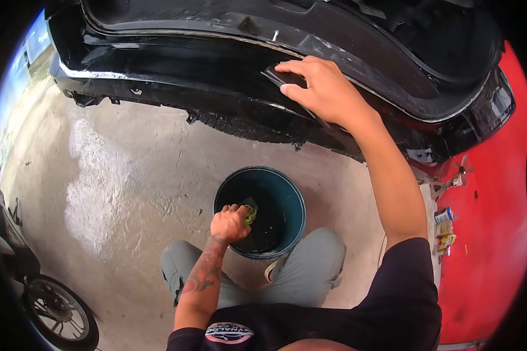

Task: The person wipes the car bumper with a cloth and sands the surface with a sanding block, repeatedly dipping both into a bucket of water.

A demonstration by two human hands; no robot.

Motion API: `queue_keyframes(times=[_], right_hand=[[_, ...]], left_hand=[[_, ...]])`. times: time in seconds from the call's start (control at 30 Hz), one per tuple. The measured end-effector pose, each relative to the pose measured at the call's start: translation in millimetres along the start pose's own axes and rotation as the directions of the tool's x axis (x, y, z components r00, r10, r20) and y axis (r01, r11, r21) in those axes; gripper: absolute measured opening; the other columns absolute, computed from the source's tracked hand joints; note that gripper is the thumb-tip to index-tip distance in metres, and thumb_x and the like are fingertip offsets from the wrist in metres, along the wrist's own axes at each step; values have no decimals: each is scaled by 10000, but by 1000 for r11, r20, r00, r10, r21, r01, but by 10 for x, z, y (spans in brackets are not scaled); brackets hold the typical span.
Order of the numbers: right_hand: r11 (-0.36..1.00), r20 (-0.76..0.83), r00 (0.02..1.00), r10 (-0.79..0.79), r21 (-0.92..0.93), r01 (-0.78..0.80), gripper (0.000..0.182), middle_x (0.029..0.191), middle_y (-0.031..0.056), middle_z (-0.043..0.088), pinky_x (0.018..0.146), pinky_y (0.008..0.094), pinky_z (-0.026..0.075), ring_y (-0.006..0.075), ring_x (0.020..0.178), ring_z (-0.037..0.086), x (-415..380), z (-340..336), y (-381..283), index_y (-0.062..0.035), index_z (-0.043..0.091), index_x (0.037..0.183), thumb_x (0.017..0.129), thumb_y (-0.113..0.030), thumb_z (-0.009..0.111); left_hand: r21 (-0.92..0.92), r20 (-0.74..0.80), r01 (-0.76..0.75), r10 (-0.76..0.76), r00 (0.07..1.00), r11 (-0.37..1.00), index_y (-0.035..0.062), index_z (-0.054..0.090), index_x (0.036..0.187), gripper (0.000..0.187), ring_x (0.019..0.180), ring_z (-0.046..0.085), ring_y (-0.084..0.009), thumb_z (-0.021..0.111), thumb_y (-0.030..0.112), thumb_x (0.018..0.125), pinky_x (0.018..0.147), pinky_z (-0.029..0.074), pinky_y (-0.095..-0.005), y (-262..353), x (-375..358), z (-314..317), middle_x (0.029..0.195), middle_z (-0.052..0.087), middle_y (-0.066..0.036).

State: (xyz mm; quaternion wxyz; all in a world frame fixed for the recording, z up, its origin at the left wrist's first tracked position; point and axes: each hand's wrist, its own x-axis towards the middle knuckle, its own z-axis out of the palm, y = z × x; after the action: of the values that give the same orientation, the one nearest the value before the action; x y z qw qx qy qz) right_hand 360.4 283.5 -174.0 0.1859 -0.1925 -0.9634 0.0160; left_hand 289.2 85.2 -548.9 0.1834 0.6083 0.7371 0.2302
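My left hand is closed around a yellow-green cloth or sponge over the left side of a dark teal bucket. The bucket stands on the floor between my knees. My right hand grips a dark, flat pad at its edge, with the thumb on the near side and the fingers on the far side. The pad lies against the glossy black car bumper. Part of the pad is hidden under my palm.
A motorcycle wheel stands at the lower left. On the right are a red surface, a metal stand and several small containers. Pale concrete floor shows wet patches at left.
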Motion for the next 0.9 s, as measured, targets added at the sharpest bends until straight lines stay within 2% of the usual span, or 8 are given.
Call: queue_keyframes(times=[0.1,0.2,0.37,0.4,0.53,0.63,0.77,0.9], right_hand=[[996,91,992,-85,-3,85,424,1118,235,706,980,485,516,428,1089,668,-176,-131,34,-42,715,1294,908,-220,706],[998,88,994,-64,34,61,413,1086,219,716,964,472,520,408,1043,678,-521,-284,19,-51,708,1305,916,-191,697],[999,89,996,4,32,-7,422,1137,204,691,954,458,521,391,1044,667,-352,-228,84,-54,699,1322,923,-190,682],[996,122,990,70,49,-76,437,1087,198,684,947,456,522,392,1008,660,-343,-263,45,-60,699,1330,918,-204,687],[997,111,991,71,-40,-67,462,1026,200,665,936,458,524,384,1007,653,-743,-392,57,-77,707,1331,896,-230,698],[981,116,974,193,-33,-190,463,1035,201,665,955,465,518,389,1029,648,-828,-461,-3,-77,711,1327,897,-249,692],[977,31,981,190,-107,-186,483,1107,264,669,1030,494,488,432,1143,638,-499,-267,180,-46,703,1331,914,-287,669],[951,93,947,307,-57,-303,498,1086,286,668,990,494,520,437,1115,660,-721,-444,-39,-24,707,1310,890,-291,699]], left_hand=[[-10,-19,-5,5,1000,1000,158,682,1268,564,1128,671,-348,783,321,737,938,587,-473,-25,-11,7,1191,699,-102],[-18,-16,0,0,1000,1000,158,682,1270,568,1129,670,-348,782,320,735,941,586,-472,-13,16,-6,1193,699,-101],[15,5,12,-12,1000,1000,158,681,1278,580,1132,670,-347,785,322,732,944,584,-469,-11,4,19,1193,700,-97],[20,4,8,-8,1000,1000,157,682,1277,580,1131,670,-346,785,322,731,943,584,-469,-11,-3,15,1193,700,-96],[6,-3,1,-1,1000,1000,156,688,1267,569,1127,671,-341,783,320,730,940,585,-464,-4,3,-5,1189,700,-95],[17,6,13,-13,1000,1000,154,689,1263,568,1112,674,-338,782,322,728,932,585,-463,14,20,-15,1179,701,-94],[34,-10,-8,9,1000,999,159,676,1255,566,1105,677,-330,811,327,731,909,591,-462,17,3,-6,1172,699,-86],[18,-64,-34,35,997,999,149,689,1257,579,1065,686,-342,787,316,712,895,591,-470,-34,-1,44,1141,704,-93]])
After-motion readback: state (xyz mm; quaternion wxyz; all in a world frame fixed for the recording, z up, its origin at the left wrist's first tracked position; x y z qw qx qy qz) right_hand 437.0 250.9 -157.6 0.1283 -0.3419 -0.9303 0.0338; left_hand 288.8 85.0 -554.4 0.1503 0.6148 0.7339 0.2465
